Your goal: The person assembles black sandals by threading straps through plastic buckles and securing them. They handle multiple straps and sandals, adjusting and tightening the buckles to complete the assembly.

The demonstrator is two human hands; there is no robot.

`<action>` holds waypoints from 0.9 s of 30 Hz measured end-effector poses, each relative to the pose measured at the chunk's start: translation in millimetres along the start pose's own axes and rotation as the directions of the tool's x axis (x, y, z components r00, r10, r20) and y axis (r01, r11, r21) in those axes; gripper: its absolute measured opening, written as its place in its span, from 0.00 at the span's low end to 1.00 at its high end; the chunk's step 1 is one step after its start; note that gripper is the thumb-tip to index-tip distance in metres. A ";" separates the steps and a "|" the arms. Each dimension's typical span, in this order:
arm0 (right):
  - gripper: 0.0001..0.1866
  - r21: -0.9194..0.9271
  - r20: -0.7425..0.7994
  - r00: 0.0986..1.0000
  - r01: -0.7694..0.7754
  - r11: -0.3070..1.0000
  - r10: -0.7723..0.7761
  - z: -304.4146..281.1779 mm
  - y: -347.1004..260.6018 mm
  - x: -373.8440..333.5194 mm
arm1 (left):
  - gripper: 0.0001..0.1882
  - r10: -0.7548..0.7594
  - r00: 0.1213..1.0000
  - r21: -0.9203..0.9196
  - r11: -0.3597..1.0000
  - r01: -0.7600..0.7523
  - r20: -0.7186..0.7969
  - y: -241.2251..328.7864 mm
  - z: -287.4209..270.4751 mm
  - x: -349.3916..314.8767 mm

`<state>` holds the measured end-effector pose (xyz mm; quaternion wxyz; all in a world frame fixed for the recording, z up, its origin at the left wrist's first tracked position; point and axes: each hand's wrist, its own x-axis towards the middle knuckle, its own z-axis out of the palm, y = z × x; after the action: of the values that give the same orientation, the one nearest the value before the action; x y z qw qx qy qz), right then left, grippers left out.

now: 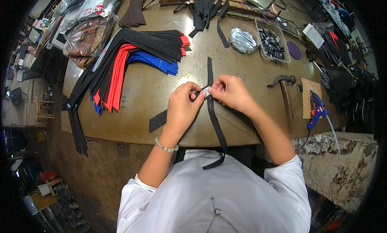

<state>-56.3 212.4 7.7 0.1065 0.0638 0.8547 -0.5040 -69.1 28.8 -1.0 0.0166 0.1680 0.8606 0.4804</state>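
A small white label (206,92) is pinched between both hands over the tabletop, lying across black webbing. My left hand (179,106) holds its left side, thumb and fingers closed. The fingertips of my right hand (232,92) close on its right side. Beneath the label runs a narrow black strap (217,129), reaching away from me at the top and hanging over the table's front edge at the bottom. Wider black webbing (158,121) sticks out to the left below my left hand. My fingers partly hide where the straps cross.
Bundled black, red (119,73) and blue straps (153,62) lie on the left, beside plastic-wrapped goods (85,41). A round tub (242,41), a clear box of small dark pieces (272,43), a hammer (285,91) and a blue glue gun (317,112) sit to the right.
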 end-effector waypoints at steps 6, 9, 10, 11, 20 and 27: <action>0.15 -0.236 0.115 0.989 0.115 0.965 -0.090 -15.4 -13.3 -39.2 | 0.07 0.054 0.999 0.020 0.998 -0.054 -0.001 -1.9 1.2 -2.0; 0.14 -0.248 0.058 0.985 0.171 0.953 -0.162 1.4 -17.8 -61.3 | 0.06 0.054 0.999 0.047 0.997 -0.054 0.008 -1.7 2.2 -3.4; 0.15 -0.212 0.017 0.981 0.192 0.958 -0.193 7.4 -16.8 -63.0 | 0.06 0.054 0.998 0.057 0.997 -0.054 0.014 -1.5 2.5 -3.5; 0.14 -0.244 -0.052 0.947 0.296 0.923 -0.317 10.6 -14.3 -61.0 | 0.06 0.054 0.998 0.066 0.996 -0.055 0.018 -1.2 2.5 -4.0; 0.09 0.322 -0.003 0.982 0.179 0.930 -0.188 -10.9 12.8 16.9 | 0.05 0.069 0.997 0.087 0.994 -0.072 0.031 -1.4 0.1 -3.7; 0.05 0.193 -0.025 0.978 0.206 0.959 -0.205 -9.7 15.8 21.3 | 0.09 0.040 0.999 0.152 0.987 -0.043 0.021 5.3 1.5 -4.5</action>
<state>-74.6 228.6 -6.4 0.0447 -0.0142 0.8036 -0.5933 -63.1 31.3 2.0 0.0014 0.1909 0.8909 0.4121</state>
